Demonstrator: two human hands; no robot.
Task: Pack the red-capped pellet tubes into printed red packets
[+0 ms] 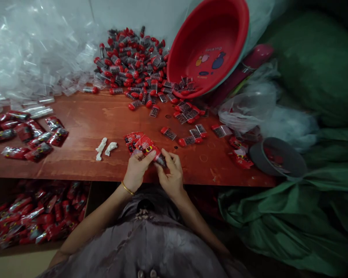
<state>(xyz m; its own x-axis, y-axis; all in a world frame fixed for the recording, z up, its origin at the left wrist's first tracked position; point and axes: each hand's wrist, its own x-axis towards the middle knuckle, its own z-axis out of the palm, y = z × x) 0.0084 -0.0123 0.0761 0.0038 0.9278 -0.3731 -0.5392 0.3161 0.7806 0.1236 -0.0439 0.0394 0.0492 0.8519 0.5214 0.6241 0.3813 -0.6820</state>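
Observation:
My left hand (135, 172), with a gold bangle at the wrist, is closed on a red printed card (145, 143) near the table's front edge. Fingers of my right hand (171, 173) close around a small dark-filled tube (160, 159) that meets the card between both hands. Part of the tube is hidden by my fingers. Several more red printed cards (130, 138) lie fanned out just beyond my left hand. To the left rest two twisted white strips (101, 148). Small clear tubes with red caps (168, 133) lie beyond my right hand.
Clear plastic sleeves (40, 50) are heaped at back left, beside a pile of red-capped tubes (130, 61). A red basin (214, 38) leans behind. Red packets (39, 150) lie left; more fill a box (88, 204) below. A grey bowl (256, 154) stands right.

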